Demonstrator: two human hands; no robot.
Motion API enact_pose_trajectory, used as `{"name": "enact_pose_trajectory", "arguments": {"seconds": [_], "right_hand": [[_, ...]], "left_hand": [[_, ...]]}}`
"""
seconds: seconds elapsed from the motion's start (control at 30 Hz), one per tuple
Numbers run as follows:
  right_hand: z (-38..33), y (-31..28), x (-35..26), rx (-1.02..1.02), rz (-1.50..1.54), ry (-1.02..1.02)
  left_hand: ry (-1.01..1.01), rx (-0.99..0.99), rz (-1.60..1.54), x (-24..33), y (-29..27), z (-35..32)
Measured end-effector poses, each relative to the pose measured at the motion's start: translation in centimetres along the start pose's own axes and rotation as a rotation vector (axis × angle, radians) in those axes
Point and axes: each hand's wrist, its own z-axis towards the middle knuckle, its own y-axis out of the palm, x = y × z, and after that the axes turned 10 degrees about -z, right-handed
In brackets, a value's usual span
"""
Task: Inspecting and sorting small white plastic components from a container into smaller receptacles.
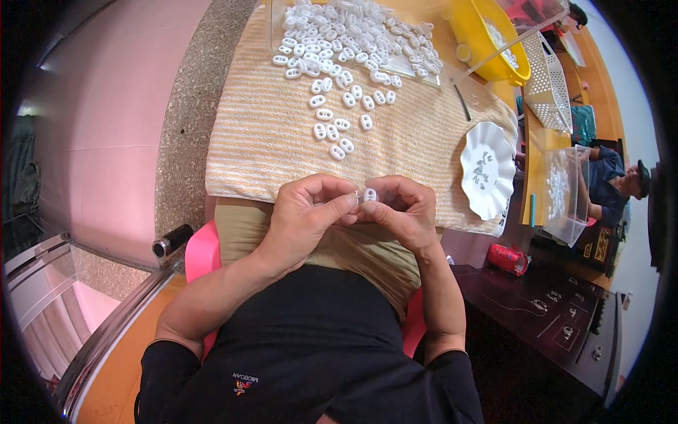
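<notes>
Just past my lap, at the near edge of a striped towel [261, 148], my two hands meet with their fingertips almost touching. Between thumb and fingers, my right hand [404, 210] pinches a white oval plastic piece with two holes [371, 194]. Facing it, my left hand [309, 213] is closed in a pinch on something tiny, too small to name. Many similar oval pieces [342, 124] lie scattered ahead of my hands, thickening into a heap [339, 32] at the far side. On the right, a white scalloped plate [496, 206] holds small grey pieces [482, 169].
A yellow basin [520, 69] with white pieces stands at the far right, beside a perforated white basket [554, 81]. Clear panels rise near the heap. Further right, a person [609, 182] sits by a clear box [567, 230]. A red cylinder [507, 259] lies below.
</notes>
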Motion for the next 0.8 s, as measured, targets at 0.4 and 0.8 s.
{"name": "enact_pose_trajectory", "arguments": {"seconds": [0.4,0.8], "right_hand": [[-0.1,-0.5,0.4,-0.055,-0.134,-0.025],[0.1,0.2,-0.5,-0.011,-0.135,-0.166]], "left_hand": [[0.038,-0.023,0.088,-0.1,-0.2,0.0],[0.045,0.002,0.083,-0.1,-0.1,0.0]]}}
